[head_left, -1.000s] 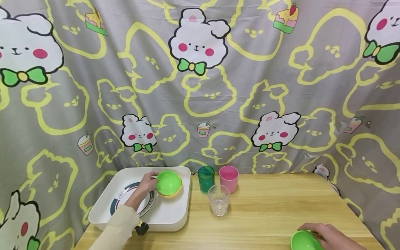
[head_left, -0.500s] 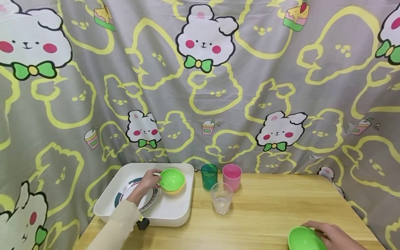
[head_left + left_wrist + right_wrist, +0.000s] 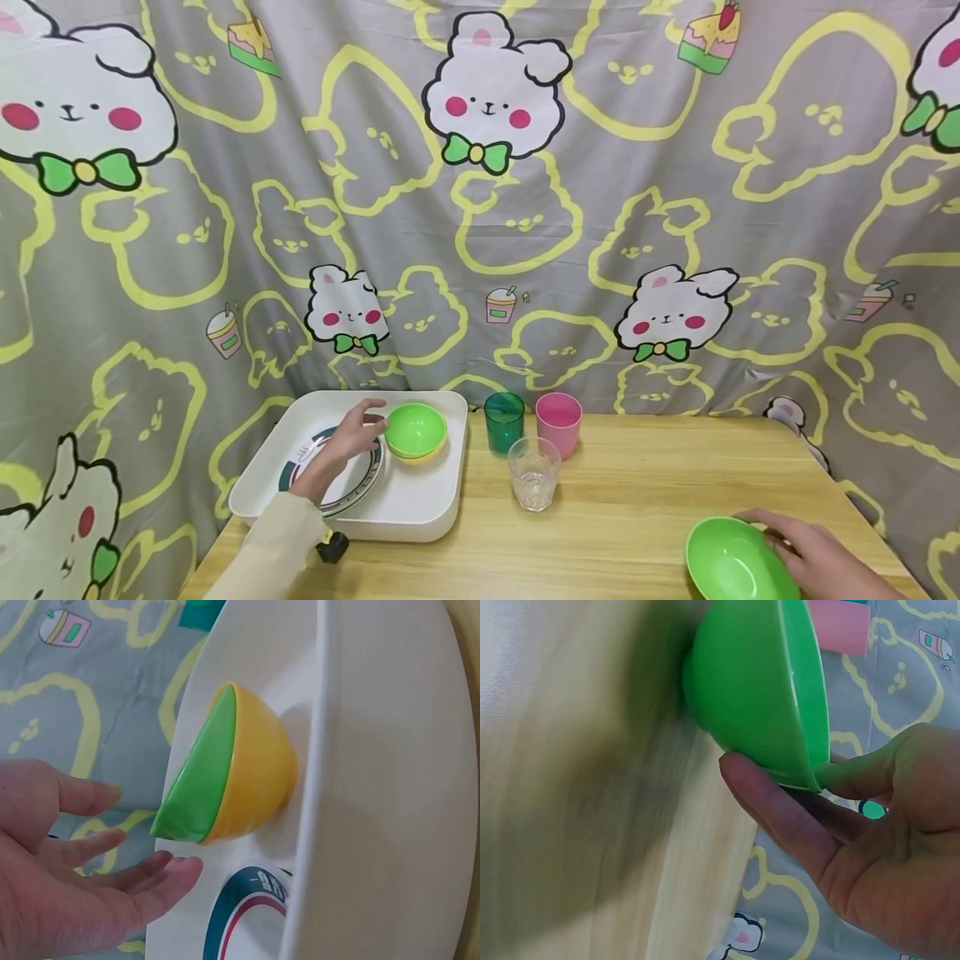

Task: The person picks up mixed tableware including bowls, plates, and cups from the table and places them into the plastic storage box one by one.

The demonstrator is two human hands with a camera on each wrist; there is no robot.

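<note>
Left wrist view alone shows yellow bowl [image 3: 259,772] beneath green.

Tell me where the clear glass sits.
In the head view the clear glass stands mid-table, just in front of the teal cup and pink cup, right of the white tray.

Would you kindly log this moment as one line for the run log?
left hand: open, beside stacked bowls in tray | right hand: gripping green bowl | table: three cups
</note>
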